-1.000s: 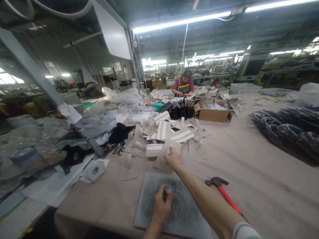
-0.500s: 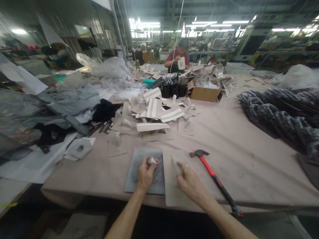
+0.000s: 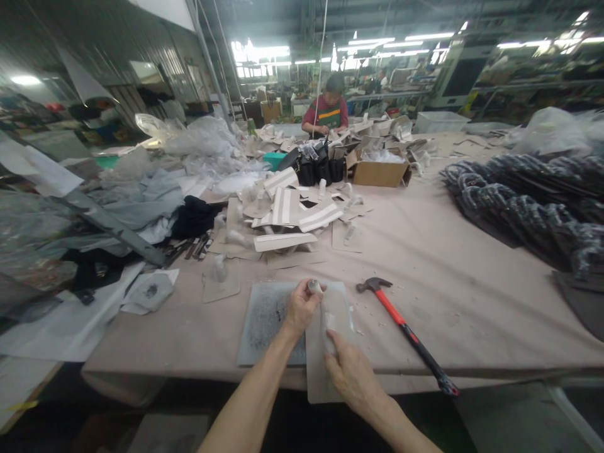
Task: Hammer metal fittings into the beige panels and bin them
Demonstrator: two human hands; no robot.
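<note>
A flat beige panel [image 3: 323,377] lies partly over the right side of a grey, scuffed board [image 3: 257,343] at the table's front edge. My left hand [image 3: 302,308] is closed round a small whitish wrapped roll [image 3: 314,287] above the far part of the panel. My right hand [image 3: 352,371] pinches a pale, plastic-wrapped strip [image 3: 328,324] that runs along the panel. Whether the roll and the strip are joined I cannot tell. To the right rests a claw hammer [image 3: 401,324] with a red and black handle.
Beige pieces with white strips [image 3: 297,217] are heaped beyond the board. Farther back stand black bags [image 3: 316,167] and a cardboard box [image 3: 381,173]. Dark goods with plastic-wrapped handles [image 3: 519,201] lie at right. A metal post [image 3: 113,223] slants at left. Another person [image 3: 325,116] sits across the table.
My left hand has moved right, from over the grey board to over the panel, with the roll in it. My right hand has come slightly nearer the front edge. The view has shifted a little.
</note>
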